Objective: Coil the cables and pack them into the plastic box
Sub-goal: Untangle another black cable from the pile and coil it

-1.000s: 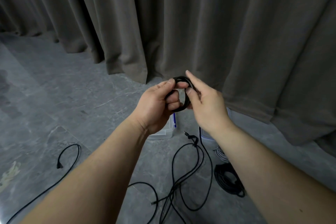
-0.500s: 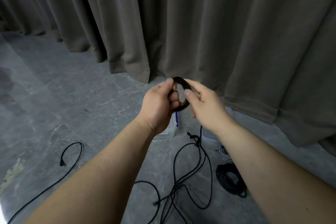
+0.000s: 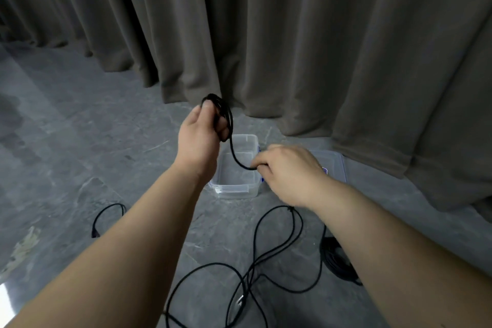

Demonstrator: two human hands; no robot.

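Gripping a small black coil (image 3: 222, 114) in the left hand (image 3: 198, 138), fingers curled through the loops, raised above the far rim of the plastic box (image 3: 226, 186). Pinching the coil's free tail in the right hand (image 3: 286, 170), lower and to the right, seemingly over the box's right wall. Tail sagging from coil down to fingertips. Lying uncoiled on the floor nearer the body: loose cables (image 3: 269, 255).
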